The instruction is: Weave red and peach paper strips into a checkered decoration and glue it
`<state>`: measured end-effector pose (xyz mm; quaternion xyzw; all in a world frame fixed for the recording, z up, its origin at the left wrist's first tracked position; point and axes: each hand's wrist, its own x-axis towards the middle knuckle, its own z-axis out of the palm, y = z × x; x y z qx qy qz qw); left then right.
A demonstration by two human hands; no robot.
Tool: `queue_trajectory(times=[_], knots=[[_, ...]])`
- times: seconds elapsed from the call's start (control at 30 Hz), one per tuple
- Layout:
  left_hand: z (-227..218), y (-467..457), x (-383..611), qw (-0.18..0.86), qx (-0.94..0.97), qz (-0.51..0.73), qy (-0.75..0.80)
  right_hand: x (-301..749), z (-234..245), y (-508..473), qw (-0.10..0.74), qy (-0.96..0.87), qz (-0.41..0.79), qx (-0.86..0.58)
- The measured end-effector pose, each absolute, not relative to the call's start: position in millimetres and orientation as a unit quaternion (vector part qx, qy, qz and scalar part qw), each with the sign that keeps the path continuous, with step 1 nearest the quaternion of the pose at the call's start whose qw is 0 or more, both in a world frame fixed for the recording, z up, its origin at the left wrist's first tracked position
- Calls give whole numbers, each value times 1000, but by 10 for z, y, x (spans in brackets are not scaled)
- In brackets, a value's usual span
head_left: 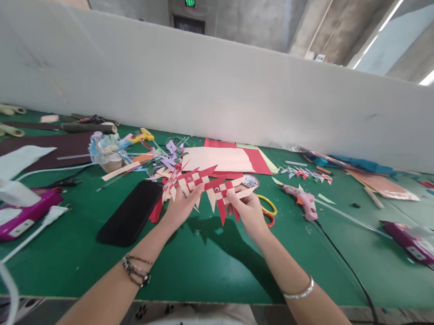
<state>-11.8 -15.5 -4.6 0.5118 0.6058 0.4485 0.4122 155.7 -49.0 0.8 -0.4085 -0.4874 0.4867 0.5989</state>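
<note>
My left hand (pixel 180 205) pinches a woven red-and-cream paper fish (pixel 192 181) between thumb and fingers, over the table. Similar woven paper pieces (pixel 171 182) are bunched just left of it; whether they are joined to it I cannot tell. In my right hand (pixel 250 211) is a second woven paper fish (pixel 219 191) with a small round eye and pointed strips. The two fish meet or overlap between my hands. Behind my right hand, scissors (pixel 271 213) with yellow and red handles are partly hidden. A round container of small eyes (pixel 250 181) sits just beyond that hand.
Cream and red paper sheets (pixel 220 160) lie ahead. A black phone (pixel 132 214) is at left, near a paper-strip pile (pixel 163 155) and yellow glue gun (pixel 142 136). A pink glue gun (pixel 301 200) with cord lies right. Purple power strips (pixel 20 214) and a white partition (pixel 220 91) flank the table.
</note>
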Motion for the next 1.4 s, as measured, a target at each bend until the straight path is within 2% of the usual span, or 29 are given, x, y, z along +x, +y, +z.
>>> queue_trajectory(times=[0.2, 0.53, 1.4], knots=[[-49, -156, -123, 398, 525, 426, 619, 1561, 13, -495, 599, -480, 505, -394], [-61, -151, -127, 398, 547, 459, 576, 1570, 26, -492, 603, -459, 517, -398], [-65, -156, -134, 387, 528, 473, 589, 1584, 17, -487, 579, -508, 464, -437]])
